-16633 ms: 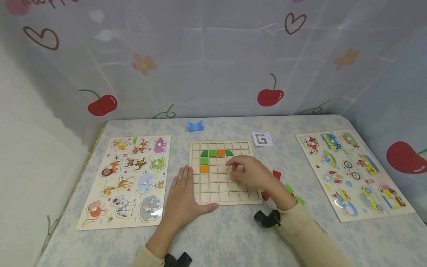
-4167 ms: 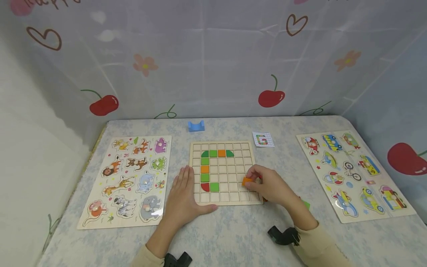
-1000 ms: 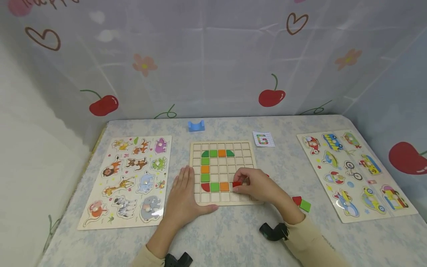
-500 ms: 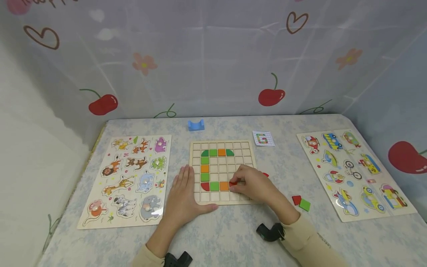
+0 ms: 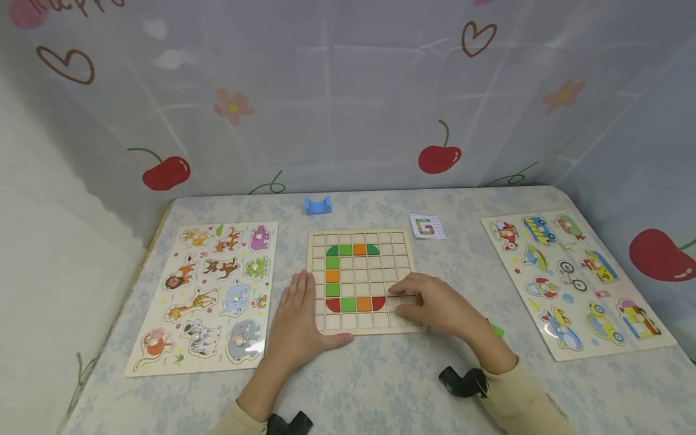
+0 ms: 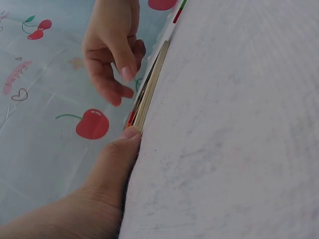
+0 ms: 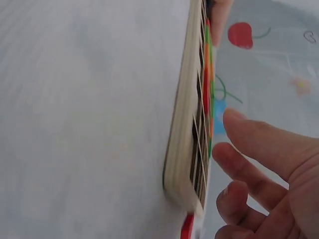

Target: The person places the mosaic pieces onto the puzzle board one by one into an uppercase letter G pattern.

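My left hand (image 5: 296,320) lies with straight fingers along the left edge of a wooden grid board (image 5: 361,275), thumb at its lower edge. In the left wrist view that thumb (image 6: 117,159) touches the board's side. Coloured tiles in the grid form a C shape: green, orange and red, with rounded corner pieces. A red quarter-round tile (image 5: 378,303) sits at the right end of the lower row, beside an orange square (image 5: 364,304). Just right of it, my right hand (image 5: 440,305) hovers over the board, fingers loosely bent. Its thumb and fingertips stand apart with nothing between them in the right wrist view.
An animal puzzle board (image 5: 214,278) lies left, a vehicle puzzle board (image 5: 554,261) right. Behind the grid are a small pattern card (image 5: 427,226) and a blue holder (image 5: 318,206). A green tile (image 5: 497,330) shows past my right forearm, which hides other loose tiles.
Since the oldest frame, a green square, two red quarter-rounds, another green square and an orange square have joined the grid. My right hand just released the last red one and moved right; left hand stayed.
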`<state>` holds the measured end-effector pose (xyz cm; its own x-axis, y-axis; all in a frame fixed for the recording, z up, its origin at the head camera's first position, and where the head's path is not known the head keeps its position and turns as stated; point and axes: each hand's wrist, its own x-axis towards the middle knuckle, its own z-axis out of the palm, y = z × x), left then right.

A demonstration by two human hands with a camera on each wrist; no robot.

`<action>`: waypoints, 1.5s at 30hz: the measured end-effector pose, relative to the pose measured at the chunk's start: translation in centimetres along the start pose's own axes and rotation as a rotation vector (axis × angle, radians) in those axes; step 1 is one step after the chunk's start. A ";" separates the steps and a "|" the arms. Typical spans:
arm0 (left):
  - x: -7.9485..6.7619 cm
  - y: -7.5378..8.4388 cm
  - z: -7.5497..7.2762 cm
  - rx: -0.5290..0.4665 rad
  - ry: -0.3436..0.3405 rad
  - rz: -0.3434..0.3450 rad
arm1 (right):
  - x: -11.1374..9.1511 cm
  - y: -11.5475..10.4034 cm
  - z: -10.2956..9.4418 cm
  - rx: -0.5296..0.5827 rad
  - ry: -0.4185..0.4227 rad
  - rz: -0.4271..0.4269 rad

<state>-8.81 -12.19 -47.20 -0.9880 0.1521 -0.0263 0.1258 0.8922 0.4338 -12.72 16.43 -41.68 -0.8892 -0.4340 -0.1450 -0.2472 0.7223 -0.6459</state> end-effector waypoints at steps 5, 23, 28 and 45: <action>-0.1 -0.1 0.1 -0.001 -0.002 0.002 | -2.2 2.6 -2.2 0.006 0.011 0.010; 0.0 -0.2 0.1 0.004 0.018 0.016 | -9.5 9.1 -6.8 -0.046 -0.065 0.265; 0.1 -0.2 0.1 0.005 0.024 0.020 | -9.2 9.2 -6.5 -0.101 -0.046 0.281; -0.1 0.1 -0.2 -0.008 0.026 0.021 | -5.8 8.1 -6.7 0.007 0.062 0.150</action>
<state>-8.71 -12.22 -46.93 -0.9871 0.1599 0.0059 0.1461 0.8855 0.4411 -12.14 28.36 -41.06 -0.9382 -0.2867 -0.1937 -0.1069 0.7725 -0.6259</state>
